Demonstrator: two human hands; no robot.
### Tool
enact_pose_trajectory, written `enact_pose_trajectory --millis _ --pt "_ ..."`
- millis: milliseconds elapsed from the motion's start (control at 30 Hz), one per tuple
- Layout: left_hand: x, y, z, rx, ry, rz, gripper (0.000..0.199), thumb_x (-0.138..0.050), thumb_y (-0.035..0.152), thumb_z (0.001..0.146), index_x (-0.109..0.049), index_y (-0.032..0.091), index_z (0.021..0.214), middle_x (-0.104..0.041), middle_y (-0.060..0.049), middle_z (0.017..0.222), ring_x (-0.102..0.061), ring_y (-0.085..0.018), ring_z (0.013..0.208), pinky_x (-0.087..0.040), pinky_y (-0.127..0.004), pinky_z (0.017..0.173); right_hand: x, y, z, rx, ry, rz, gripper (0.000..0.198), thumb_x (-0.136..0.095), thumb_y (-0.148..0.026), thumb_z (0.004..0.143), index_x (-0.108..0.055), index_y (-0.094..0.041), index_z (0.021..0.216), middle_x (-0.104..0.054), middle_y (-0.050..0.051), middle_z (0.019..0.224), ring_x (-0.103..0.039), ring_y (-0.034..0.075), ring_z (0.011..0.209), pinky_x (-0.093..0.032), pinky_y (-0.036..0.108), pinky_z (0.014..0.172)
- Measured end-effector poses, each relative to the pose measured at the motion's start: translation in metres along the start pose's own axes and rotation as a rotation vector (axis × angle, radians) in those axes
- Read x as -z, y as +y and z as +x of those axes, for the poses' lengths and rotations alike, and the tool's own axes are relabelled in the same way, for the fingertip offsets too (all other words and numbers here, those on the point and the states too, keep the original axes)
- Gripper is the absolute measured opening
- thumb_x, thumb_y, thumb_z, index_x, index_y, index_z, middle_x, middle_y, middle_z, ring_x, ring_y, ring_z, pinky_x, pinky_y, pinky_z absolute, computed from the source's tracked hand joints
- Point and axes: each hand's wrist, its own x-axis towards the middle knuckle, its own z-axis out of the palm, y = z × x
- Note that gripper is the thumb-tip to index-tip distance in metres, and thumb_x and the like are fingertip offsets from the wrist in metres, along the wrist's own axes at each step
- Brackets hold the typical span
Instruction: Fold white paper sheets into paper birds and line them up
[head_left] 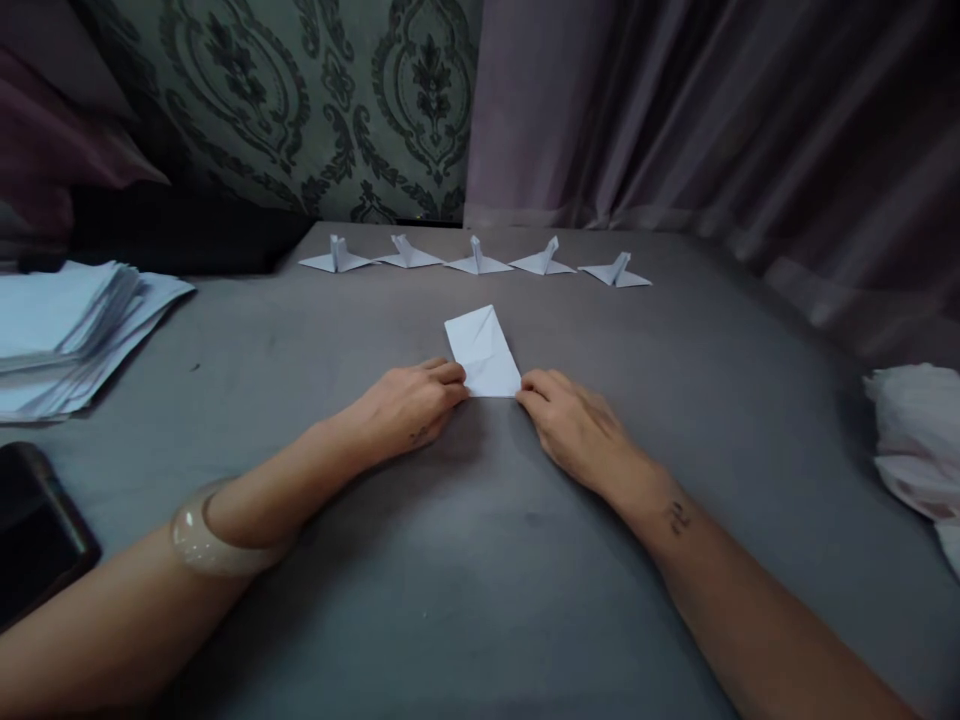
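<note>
A small folded sheet of white paper (487, 350) lies at the middle of the grey-covered table, creases showing across its face. My left hand (420, 400) pinches its near left corner between thumb and fingers. At the near right corner, my right hand (570, 420) grips the paper in the same way. The paper's near edge runs straight between both hands, while its far end narrows to a tilted, slanted edge. The fingertips partly cover the two near corners.
Several folded paper cranes (477, 260) stand in a row along the far side. A stack of white paper (60, 330) lies at left, above a dark phone (37, 530). Crumpled whitish cloth or plastic (919, 440) sits at the right edge. Curtains (600, 110) hang behind.
</note>
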Motion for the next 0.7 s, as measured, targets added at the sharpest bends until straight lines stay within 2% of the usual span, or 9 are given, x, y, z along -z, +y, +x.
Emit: enact_pose_trajectory --millis 100,167,300,367,500,700 --pt "0.0 -0.001 0.001 -0.02 0.004 -0.003 0.029 -0.041 0.013 0.089 -0.066 0.015 0.103 -0.065 -0.01 0.103 -0.059 -0.022 0.099 -0.051 -0.032 0.081 0.004 -0.007 -0.004 -0.056 -0.004 -0.015 0.022 -0.042 -0.009 0.091 -0.063 -0.015 0.098 -0.062 0.009 0.1 -0.055 0.02 0.088 -0.035 0.031 0.069" --pt "0.0 -0.001 0.002 -0.032 0.008 0.004 0.032 -0.042 0.014 0.088 -0.065 0.014 0.11 -0.065 -0.01 0.103 -0.059 -0.022 0.098 -0.051 -0.033 0.082 0.006 -0.011 -0.004 -0.07 0.003 -0.041 0.023 -0.042 -0.01 0.091 -0.062 -0.017 0.101 -0.062 0.008 0.092 -0.055 0.02 0.083 -0.035 0.032 0.071" --pt "0.001 0.0 0.004 -0.077 -0.028 0.061 0.038 -0.04 0.016 0.091 -0.06 0.014 0.122 -0.063 -0.01 0.098 -0.059 -0.023 0.091 -0.05 -0.034 0.078 0.008 -0.026 -0.001 -0.099 0.013 -0.087 0.034 -0.037 -0.024 0.097 -0.056 -0.019 0.125 -0.06 0.009 0.089 -0.054 0.022 0.082 -0.033 0.035 0.072" --pt "0.002 0.001 0.004 -0.078 -0.045 0.07 0.036 -0.038 0.017 0.092 -0.063 0.014 0.118 -0.063 -0.011 0.096 -0.059 -0.022 0.09 -0.05 -0.033 0.077 0.008 -0.035 0.001 -0.135 -0.008 -0.1 0.041 -0.035 -0.035 0.099 -0.05 -0.022 0.135 -0.059 0.011 0.093 -0.053 0.024 0.083 -0.032 0.036 0.072" --pt "0.004 0.001 0.004 -0.062 -0.059 0.022 0.031 -0.042 0.015 0.09 -0.067 0.014 0.109 -0.064 -0.01 0.098 -0.059 -0.022 0.094 -0.05 -0.032 0.08 0.006 -0.05 0.006 -0.201 -0.057 -0.113 0.051 -0.033 -0.051 0.096 -0.048 -0.027 0.139 -0.057 0.014 0.095 -0.051 0.026 0.085 -0.032 0.037 0.071" --pt "0.0 -0.003 0.002 -0.04 -0.03 0.012 0.029 -0.042 0.015 0.091 -0.068 0.016 0.103 -0.066 -0.008 0.099 -0.06 -0.021 0.094 -0.05 -0.03 0.077 0.007 -0.054 0.003 -0.264 -0.092 -0.084 0.051 -0.036 -0.05 0.096 -0.048 -0.026 0.139 -0.057 0.013 0.1 -0.052 0.027 0.091 -0.036 0.037 0.073"
